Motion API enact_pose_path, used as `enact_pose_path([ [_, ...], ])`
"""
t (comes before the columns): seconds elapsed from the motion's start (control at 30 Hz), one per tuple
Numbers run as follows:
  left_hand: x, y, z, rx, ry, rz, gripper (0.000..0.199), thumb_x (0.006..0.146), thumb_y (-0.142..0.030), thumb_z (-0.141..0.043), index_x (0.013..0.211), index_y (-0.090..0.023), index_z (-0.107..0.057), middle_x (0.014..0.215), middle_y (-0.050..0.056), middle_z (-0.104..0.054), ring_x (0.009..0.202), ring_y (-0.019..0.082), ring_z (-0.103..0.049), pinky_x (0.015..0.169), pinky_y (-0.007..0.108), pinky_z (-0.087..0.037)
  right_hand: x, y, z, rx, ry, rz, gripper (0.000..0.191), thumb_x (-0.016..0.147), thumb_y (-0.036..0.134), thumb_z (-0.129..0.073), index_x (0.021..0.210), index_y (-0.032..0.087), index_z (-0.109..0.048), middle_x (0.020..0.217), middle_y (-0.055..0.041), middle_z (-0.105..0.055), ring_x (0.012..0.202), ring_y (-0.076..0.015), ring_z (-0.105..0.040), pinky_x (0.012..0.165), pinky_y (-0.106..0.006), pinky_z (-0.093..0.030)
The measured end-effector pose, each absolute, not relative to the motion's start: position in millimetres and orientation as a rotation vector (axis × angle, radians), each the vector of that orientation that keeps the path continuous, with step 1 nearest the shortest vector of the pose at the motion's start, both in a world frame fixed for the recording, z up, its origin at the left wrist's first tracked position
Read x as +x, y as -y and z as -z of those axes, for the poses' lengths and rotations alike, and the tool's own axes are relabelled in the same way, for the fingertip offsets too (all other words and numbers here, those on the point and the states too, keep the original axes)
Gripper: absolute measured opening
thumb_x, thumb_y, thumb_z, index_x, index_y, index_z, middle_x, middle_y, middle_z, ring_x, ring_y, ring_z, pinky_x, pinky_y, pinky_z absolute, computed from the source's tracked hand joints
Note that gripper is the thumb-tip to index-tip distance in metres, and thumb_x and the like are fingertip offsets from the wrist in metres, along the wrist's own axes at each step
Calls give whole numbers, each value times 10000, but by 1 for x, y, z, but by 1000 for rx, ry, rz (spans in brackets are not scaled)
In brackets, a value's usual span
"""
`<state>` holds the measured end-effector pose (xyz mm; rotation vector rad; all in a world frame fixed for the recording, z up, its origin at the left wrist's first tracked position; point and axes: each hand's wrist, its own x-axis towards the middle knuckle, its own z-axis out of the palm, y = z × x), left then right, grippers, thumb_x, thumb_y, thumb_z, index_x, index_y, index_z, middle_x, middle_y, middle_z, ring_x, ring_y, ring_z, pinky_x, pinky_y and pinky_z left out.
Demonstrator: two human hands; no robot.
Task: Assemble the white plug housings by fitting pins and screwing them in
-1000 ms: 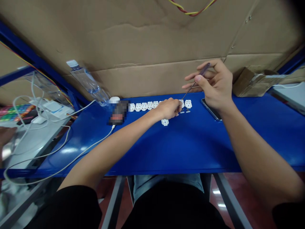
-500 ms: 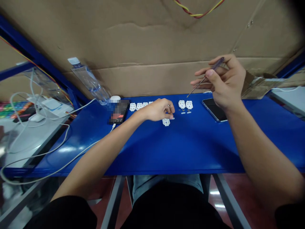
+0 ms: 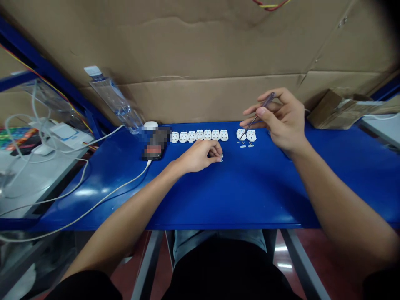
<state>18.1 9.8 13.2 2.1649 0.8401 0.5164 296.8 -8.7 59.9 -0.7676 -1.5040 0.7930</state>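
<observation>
Socket [image 3: 221, 157]: small and white, at the tips of our left hand [image 3: 199, 156], with only a sliver showing; we cannot make out its long axis.
Left hand: palm down, fingers [image 3: 213, 153] curled closed around the socket; we cannot tell whether it is lifted off the bench [image 3: 250, 189].
Right hand [image 3: 280, 121]: raised over the bench, thumb and fingers closed on a screwdriver [image 3: 258, 115].
Screwdriver: thin, its shaft slanting down and to our left from a dark translucent handle, its tip at the left of a pair of sockets [image 3: 246, 134]; we cannot tell whether it touches.
Direction: the pair lies to the right of the left hand's socket, and just beyond it; the right hand is nearer the pair, the left hand nearer the socket.
Row of sockets [image 3: 200, 135]: white, side by side along the far edge of the bench, just beyond the left hand and not touching it.
Screws [image 3: 243, 142]: tiny, lying just in front of the pair.
Open room: broad blue bench in front of both hands and to the right of the pair; a gap separates the row from the pair.
</observation>
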Motion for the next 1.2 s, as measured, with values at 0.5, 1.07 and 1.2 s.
enact_pose_path([
  [0.5, 13, 1, -27, 2674, -884, -279, 155, 1047, -200, -736, 1054, -221, -889, 1106, 80, -834, 967, 233, -766, 871, 364, -530, 293, 12, -56, -782, 1575, -811, 342, 993, 591, -874, 1192, 380, -695, 1074, -2, -866, 840, -256, -869, 781, -493, -766],
  [1.07, 10, 1, -31, 2508, -980, -226, 107, 988, -248, -805, 995, -232, -911, 998, 49, -884, 842, 205, -780, 762, 340, -488, 291, 17, -58, -794, 1628, -811, 356, 1004, 639, -843, 1193, 369, -708, 1079, -15, -858, 866, -264, -876, 834, -509, -778],
  [1.2, 11, 0, -28, 2448, -1003, -219, 107, 968, -191, -797, 988, -220, -899, 977, 45, -879, 805, 189, -767, 730, 329, -479, 291, 17, -57, -786, 1636, -806, 345, 1018, 630, -833, 1197, 363, -707, 1075, -12, -860, 861, -260, -877, 825, -504, -777],
])
